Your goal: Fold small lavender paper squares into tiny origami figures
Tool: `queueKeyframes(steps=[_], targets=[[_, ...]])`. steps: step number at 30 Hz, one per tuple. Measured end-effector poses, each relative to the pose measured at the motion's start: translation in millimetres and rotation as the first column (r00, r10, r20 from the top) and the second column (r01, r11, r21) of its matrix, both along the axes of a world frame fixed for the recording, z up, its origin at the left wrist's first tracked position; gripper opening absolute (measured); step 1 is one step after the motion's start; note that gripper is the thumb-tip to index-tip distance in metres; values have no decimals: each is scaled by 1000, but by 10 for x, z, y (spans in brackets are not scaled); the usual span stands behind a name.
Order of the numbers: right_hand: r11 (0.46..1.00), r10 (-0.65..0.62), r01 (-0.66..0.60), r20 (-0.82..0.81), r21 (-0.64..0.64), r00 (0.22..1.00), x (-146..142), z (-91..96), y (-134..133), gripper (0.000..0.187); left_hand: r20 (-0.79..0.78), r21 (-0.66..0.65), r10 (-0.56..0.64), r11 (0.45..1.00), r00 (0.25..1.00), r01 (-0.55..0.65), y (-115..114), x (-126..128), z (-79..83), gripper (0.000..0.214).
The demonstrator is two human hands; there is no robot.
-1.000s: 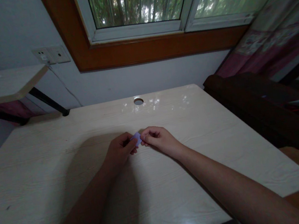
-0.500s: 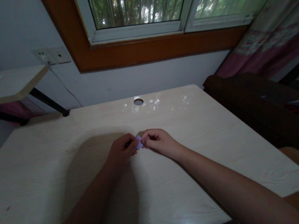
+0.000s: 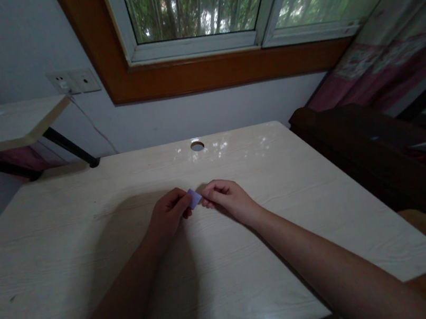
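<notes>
A small purple piece (image 3: 194,198), flat and apparently paper, is held up over the pale wood-grain desk (image 3: 275,257). Its left side is pinched between the thumb and fingers of my left hand (image 3: 171,208). At its right corner are the closed fingertips of my right hand (image 3: 224,195), which seem to pinch the tip. Most of the piece's face shows between the two hands, with one corner pointing right. The fingers of both hands are curled, and part of the piece is hidden under my left thumb.
A round cable hole (image 3: 197,146) lies near the desk's back edge. On the left, a raised shelf (image 3: 11,125) stands on black legs (image 3: 70,146). A white cable (image 3: 91,121) hangs from the wall sockets (image 3: 73,81). Dark wooden furniture (image 3: 365,158) borders the desk's right side.
My hands have drawn slightly apart, my left hand shifting left with the purple piece. More of the piece shows now, and my right fingers have slid to its right corner.
</notes>
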State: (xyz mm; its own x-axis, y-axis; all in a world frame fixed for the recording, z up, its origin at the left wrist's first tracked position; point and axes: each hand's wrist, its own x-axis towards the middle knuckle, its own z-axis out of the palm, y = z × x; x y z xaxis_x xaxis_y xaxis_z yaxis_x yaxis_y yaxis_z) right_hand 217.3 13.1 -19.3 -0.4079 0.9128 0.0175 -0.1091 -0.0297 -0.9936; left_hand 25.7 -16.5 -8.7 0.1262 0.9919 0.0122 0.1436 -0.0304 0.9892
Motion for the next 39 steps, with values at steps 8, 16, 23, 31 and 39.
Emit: queueKeyframes(steps=[8, 16, 23, 31, 39], targets=[[993, 46, -61, 158, 98, 986, -8, -7, -19, 15, -146, 57, -21, 998, 989, 30, 3, 34, -52, 23], [996, 32, -44, 147, 82, 989, -3, 12, -17, 10, -112, 14, -27, 999, 993, 29, -9, 31, -27, 21], [999, 19, -22, 101, 28, 995, 1, 37, -5, 8, -113, 15, -3, 1000, 994, 5, -11, 19, 18, 21], [999, -20, 22, 54, -37, 998, -7, 31, -1, 17, -31, 11, 10, 1000, 999, -10, 2, 2, 28, 21], [999, -11, 8, 80, 39, 997, -10, 30, 16, 23, -101, -28, -87, 996, 991, 84, 35, 4, -8, 23]])
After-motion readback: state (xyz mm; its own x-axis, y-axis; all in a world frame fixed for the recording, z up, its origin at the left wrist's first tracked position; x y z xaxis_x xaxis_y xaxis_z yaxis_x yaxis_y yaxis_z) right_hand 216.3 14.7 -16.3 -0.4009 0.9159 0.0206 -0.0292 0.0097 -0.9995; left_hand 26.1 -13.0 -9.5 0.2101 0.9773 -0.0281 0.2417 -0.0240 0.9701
